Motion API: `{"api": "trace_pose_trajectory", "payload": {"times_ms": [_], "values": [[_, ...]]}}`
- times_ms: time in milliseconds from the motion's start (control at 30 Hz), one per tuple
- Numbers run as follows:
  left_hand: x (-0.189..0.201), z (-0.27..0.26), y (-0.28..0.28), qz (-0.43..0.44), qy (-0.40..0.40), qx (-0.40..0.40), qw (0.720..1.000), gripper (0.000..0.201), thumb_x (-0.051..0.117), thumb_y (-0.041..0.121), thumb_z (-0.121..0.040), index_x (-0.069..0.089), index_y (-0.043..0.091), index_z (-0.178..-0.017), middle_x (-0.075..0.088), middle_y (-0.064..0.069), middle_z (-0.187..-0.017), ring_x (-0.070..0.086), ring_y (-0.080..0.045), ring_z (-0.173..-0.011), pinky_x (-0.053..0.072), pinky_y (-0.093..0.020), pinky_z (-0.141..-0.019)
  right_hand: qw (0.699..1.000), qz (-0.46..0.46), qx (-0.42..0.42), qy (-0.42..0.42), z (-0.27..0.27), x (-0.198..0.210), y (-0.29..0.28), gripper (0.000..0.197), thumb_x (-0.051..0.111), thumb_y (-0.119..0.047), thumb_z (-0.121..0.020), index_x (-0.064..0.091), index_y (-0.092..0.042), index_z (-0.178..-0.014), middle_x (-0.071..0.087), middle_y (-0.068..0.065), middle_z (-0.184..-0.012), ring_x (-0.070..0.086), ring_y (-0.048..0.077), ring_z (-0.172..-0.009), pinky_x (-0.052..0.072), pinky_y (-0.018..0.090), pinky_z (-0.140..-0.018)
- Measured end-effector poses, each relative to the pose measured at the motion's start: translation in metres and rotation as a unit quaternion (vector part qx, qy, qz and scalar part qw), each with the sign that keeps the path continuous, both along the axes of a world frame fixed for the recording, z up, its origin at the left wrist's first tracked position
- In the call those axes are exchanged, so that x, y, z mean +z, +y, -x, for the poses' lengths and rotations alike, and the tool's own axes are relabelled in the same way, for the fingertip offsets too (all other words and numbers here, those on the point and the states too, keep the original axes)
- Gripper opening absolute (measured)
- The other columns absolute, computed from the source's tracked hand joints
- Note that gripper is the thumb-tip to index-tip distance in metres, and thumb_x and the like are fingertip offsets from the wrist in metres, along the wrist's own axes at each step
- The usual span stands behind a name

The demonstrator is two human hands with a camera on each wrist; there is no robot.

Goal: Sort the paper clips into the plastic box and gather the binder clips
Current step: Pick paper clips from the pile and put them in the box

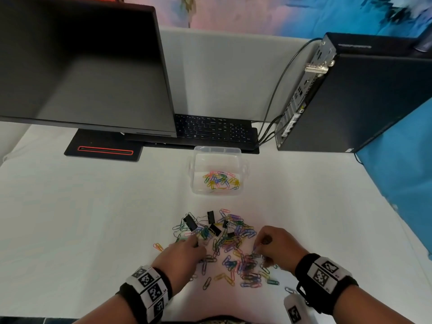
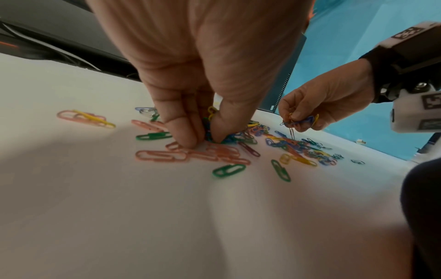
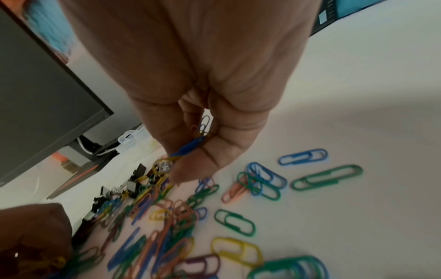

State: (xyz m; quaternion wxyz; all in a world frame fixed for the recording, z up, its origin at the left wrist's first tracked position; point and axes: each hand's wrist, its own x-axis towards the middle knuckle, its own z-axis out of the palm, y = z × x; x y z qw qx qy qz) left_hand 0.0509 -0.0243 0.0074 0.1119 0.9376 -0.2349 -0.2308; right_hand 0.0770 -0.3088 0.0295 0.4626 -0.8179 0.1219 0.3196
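A heap of coloured paper clips [image 1: 233,249] lies on the white table, with several black binder clips [image 1: 211,217] mixed into its far side. The clear plastic box [image 1: 218,170] stands beyond the heap and holds several paper clips. My left hand [image 1: 184,253] is down on the heap's left side; in the left wrist view its fingers [image 2: 183,132] and thumb pinch a bunch of clips against the table. My right hand [image 1: 273,246] hovers over the heap's right side, pinching several paper clips [image 3: 190,149] between thumb and fingers.
A dark monitor [image 1: 81,73] on its stand fills the back left. A black keyboard [image 1: 215,130] lies behind the box. A black computer tower [image 1: 350,97] with cables stands at the back right. Stray clips [image 1: 159,247] lie left of the heap.
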Motion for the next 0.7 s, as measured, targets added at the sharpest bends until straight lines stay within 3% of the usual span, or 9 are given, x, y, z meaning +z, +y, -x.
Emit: {"api": "trace_pose_trajectory", "payload": {"times_ms": [167, 267, 400, 533, 700], "values": [[-0.002, -0.007, 0.013, 0.084, 0.057, 0.065, 0.993, 0.021, 0.053, 0.018, -0.078, 0.06, 0.027, -0.096, 0.055, 0.009, -0.102, 0.059, -0.017, -0.091, 0.048, -0.027, -0.076, 0.997, -0.051, -0.05, 0.027, -0.009, 0.006, -0.003, 0.007, 0.063, 0.008, -0.08, 0.06, 0.003, -0.082, 0.062, 0.003, -0.056, 0.057, 0.029, -0.049, 0.055, 0.058, -0.062], [0.007, -0.013, 0.021, 0.146, 0.149, 0.148, 0.967, 0.013, 0.064, 0.023, -0.075, 0.066, 0.025, -0.087, 0.06, 0.012, -0.089, 0.06, -0.009, -0.079, 0.047, -0.018, -0.068, 0.994, -0.064, -0.07, 0.045, -0.016, 0.008, -0.003, 0.008, 0.062, 0.01, -0.08, 0.06, 0.003, -0.082, 0.06, 0.005, -0.055, 0.056, 0.03, -0.049, 0.054, 0.061, -0.064], [0.022, -0.022, 0.028, 0.26, 0.323, 0.295, 0.861, 0.016, 0.067, 0.004, -0.072, 0.07, 0.02, -0.074, 0.065, 0.001, -0.068, 0.063, -0.015, -0.059, 0.056, -0.031, -0.059, 0.992, -0.076, -0.08, 0.053, -0.024, 0.011, 0.001, 0.008, 0.064, 0.01, -0.082, 0.061, 0.002, -0.08, 0.059, 0.01, -0.062, 0.054, 0.027, -0.052, 0.056, 0.046, -0.062], [0.037, -0.038, 0.034, 0.299, 0.376, 0.303, 0.823, 0.013, 0.068, -0.003, -0.07, 0.066, 0.003, -0.082, 0.063, -0.008, -0.069, 0.062, -0.02, -0.063, 0.058, -0.037, -0.065, 0.99, -0.099, -0.078, 0.057, -0.036, 0.015, 0.008, 0.007, 0.066, 0.008, -0.082, 0.061, 0.004, -0.084, 0.057, 0.014, -0.069, 0.055, 0.025, -0.053, 0.055, 0.038, -0.059], [0.06, -0.061, 0.029, 0.341, 0.412, 0.289, 0.794, 0.014, 0.071, -0.003, -0.074, 0.067, 0.004, -0.086, 0.065, -0.013, -0.075, 0.063, -0.023, -0.065, 0.057, -0.031, -0.061, 0.992, -0.107, -0.059, 0.038, -0.065, 0.025, 0.021, 0.009, 0.067, 0.007, -0.082, 0.061, 0.004, -0.088, 0.058, 0.015, -0.071, 0.056, 0.026, -0.055, 0.056, 0.039, -0.06]]}}
